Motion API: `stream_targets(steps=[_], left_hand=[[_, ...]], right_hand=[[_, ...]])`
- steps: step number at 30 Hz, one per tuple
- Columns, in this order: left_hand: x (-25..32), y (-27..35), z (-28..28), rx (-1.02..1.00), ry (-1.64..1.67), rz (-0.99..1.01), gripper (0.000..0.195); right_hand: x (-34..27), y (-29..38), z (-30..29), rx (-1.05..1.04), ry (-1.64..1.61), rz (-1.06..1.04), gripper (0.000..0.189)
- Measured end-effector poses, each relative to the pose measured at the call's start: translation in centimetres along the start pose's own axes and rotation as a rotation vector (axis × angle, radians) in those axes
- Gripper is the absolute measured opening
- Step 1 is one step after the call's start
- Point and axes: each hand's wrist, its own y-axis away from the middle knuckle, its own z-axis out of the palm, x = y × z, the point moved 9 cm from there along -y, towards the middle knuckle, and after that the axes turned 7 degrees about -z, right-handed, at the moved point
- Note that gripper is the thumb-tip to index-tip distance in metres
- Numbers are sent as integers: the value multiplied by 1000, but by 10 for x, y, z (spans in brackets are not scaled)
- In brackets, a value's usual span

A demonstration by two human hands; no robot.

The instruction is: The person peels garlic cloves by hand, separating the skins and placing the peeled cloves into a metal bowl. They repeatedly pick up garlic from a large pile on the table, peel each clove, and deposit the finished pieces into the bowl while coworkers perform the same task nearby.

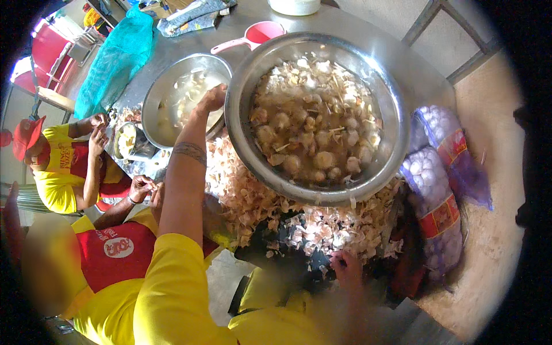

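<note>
My left hand [214,97] reaches over the right rim of a smaller metal bowl [152,86], beside the large basin. Peeled garlic cloves [189,92] lie in cloudy liquid in that bowl; its fingers are partly hidden, so what it holds cannot be told. My right hand [346,264] is low over my lap, fingers curled, near loose garlic skins [319,228] on dark cloth; whether something is in it is unclear. Between and above my hands stands a large steel basin [317,196] with garlic bulbs [325,159], loose cloves and bits of stalk in brownish water.
Garlic skins [233,181] are heaped left of the basin. Purple mesh sacks of garlic [435,207] stand right. A pink dipper [263,32], a white container [294,6] and a teal mesh sack [116,60] lie beyond. At left, two co-workers handle small pieces near a metal container [142,144].
</note>
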Motion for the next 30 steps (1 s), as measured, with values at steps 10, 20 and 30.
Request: stream_targets(steps=[10,20,30], left_hand=[[36,132,-18,-746,415,-135,52],[76,172,-69,-311,269,-254,46],[109,179,-122,251,41,-142,44]], right_hand=[[-6,1,15,29,-140,-156,18],[-10,7,27,25,-24,-218,16],[-10,42,28,44,134,-265,20]])
